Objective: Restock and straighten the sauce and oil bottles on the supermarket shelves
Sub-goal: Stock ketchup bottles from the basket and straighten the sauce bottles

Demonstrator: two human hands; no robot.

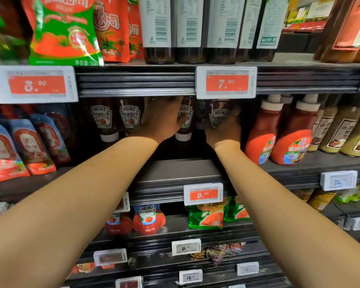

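Dark shelf — ketchup bottles, red squeeze bottles

Your left hand reaches into the middle shelf among the Heinz bottles, two of them to its left and a third bottle just to its right. Your right hand holds a fourth bottle right of that one. Further right on the same shelf stand two squeeze bottles. Pouches stand at the far left. Above, on the upper shelf edge, hangs a price tag.
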